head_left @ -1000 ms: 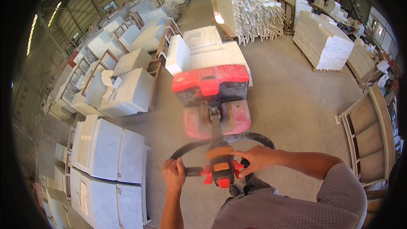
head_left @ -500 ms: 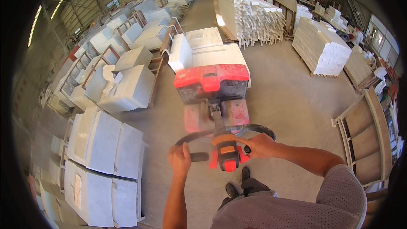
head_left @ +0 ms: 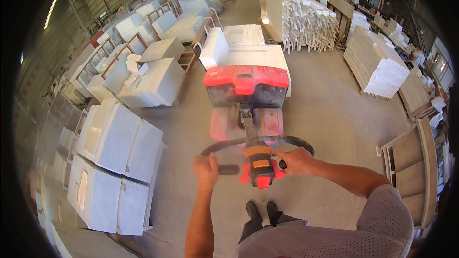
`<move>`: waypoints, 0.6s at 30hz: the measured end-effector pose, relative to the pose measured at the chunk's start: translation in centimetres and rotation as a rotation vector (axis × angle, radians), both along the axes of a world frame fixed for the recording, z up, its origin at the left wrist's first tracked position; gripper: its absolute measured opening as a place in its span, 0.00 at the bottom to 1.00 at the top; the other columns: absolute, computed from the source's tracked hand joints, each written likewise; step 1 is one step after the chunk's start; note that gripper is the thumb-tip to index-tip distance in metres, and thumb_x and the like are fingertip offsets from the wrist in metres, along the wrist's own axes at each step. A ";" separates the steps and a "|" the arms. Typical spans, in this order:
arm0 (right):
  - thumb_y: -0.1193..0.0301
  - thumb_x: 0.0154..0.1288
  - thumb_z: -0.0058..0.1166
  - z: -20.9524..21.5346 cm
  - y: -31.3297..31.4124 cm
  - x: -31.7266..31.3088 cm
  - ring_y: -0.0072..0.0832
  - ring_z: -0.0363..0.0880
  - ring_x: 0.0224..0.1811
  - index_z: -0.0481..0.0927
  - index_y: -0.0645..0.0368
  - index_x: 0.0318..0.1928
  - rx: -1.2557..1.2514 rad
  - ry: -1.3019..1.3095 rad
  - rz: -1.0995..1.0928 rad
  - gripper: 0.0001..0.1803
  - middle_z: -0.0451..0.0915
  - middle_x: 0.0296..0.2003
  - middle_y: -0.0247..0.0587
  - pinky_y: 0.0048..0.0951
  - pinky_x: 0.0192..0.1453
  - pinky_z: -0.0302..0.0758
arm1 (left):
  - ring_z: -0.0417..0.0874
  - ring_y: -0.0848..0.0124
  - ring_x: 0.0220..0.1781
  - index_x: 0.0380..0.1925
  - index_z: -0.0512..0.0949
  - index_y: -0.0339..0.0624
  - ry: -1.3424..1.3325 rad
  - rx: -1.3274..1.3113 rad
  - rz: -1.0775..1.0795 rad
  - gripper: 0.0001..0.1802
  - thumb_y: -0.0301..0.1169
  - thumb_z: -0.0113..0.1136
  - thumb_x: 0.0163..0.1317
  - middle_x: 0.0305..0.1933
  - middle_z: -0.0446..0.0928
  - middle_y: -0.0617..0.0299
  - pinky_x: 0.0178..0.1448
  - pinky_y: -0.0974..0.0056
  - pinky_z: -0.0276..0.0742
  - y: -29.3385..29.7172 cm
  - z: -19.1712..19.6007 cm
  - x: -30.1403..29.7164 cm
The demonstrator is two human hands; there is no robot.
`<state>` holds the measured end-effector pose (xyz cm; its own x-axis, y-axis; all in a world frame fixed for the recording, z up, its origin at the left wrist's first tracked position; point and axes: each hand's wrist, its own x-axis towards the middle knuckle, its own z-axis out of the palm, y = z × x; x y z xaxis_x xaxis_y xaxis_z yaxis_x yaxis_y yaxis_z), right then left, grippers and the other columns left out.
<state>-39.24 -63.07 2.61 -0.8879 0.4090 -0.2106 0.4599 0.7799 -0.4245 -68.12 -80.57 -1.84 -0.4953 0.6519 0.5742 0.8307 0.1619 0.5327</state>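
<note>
In front of me stands a red and black electric pallet truck (head_left: 246, 83), its tiller reaching back toward my body. The control head (head_left: 260, 165) on the tiller is black and orange with red buttons, and a curved black handle guard spreads to both sides. My left hand (head_left: 205, 171) is closed round the left part of the handle, beside a black grip (head_left: 228, 169). My right hand (head_left: 295, 161) is closed on the handle's right side, one finger stretched toward the control head. White stone slabs (head_left: 256, 56) lie on the truck's far side, one block standing upright at their left.
Pale stone slabs (head_left: 119, 138) on racks stand close at my left, with more stacks (head_left: 153, 79) beyond. Ahead to the right are piled white strips (head_left: 306, 19) and a block stack (head_left: 377, 62). A wooden frame (head_left: 409, 167) leans at the right. Concrete floor runs between the rows.
The truck and tiller have shifted slightly right in view, and the surrounding stacks have turned with the view. My feet, staggered before, are now nearly side by side. Both hands keep their hold.
</note>
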 end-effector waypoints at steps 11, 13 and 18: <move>0.54 0.55 0.66 -1.7 -3.8 -0.5 0.41 0.85 0.36 0.81 0.51 0.33 0.015 0.144 0.116 0.16 0.84 0.29 0.39 0.44 0.39 0.77 | 0.73 0.51 0.27 0.11 0.72 0.40 -0.024 0.027 0.036 0.25 0.31 0.52 0.71 0.18 0.72 0.53 0.37 0.48 0.68 -5.4 1.3 0.3; 0.53 0.55 0.66 -1.4 -4.3 -0.5 0.41 0.85 0.36 0.81 0.51 0.33 0.027 0.140 0.117 0.17 0.84 0.30 0.40 0.45 0.39 0.77 | 0.74 0.50 0.28 0.12 0.73 0.40 -0.012 -0.015 0.054 0.25 0.32 0.52 0.72 0.19 0.72 0.53 0.38 0.48 0.69 -5.9 1.5 0.5; 0.52 0.54 0.67 -0.4 -4.7 -0.1 0.44 0.85 0.38 0.81 0.53 0.38 -0.004 0.048 0.069 0.20 0.85 0.31 0.43 0.46 0.41 0.78 | 0.76 0.48 0.28 0.15 0.74 0.38 -0.042 -0.044 0.058 0.24 0.34 0.52 0.72 0.19 0.74 0.49 0.36 0.45 0.68 -6.0 2.0 0.7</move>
<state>-39.30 -67.75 2.19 -0.9232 0.3455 -0.1685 0.3839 0.8072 -0.4484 -67.37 -86.59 0.19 -0.5560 0.6457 0.5234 0.7964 0.2336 0.5578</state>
